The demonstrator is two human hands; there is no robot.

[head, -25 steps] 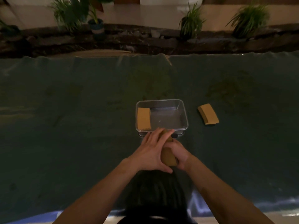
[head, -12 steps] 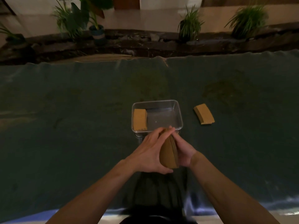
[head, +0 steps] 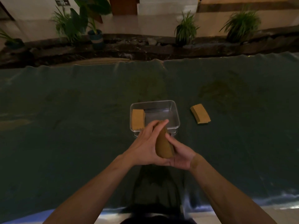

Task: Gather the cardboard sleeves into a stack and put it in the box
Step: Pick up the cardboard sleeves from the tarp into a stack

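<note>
Between both palms I hold a brown stack of cardboard sleeves [head: 163,147], standing on edge just in front of the box. My left hand [head: 145,146] presses its left face, fingers reaching over the top. My right hand [head: 179,155] cups its right side from below. The clear plastic box [head: 177,113] sits just beyond, with one stack of sleeves [head: 138,119] lying along its left wall. Another stack of sleeves [head: 200,115] lies on the cloth to the right of the box.
A dark green cloth [head: 64,135] covers the table. Potted plants [head: 186,29] and a dark stone border [head: 145,49] run behind the far edge. The near edge of the table shows at the bottom of the view.
The held stack has turned from mostly hidden under my left hand to upright on edge, and my right hand has rolled open under it.
</note>
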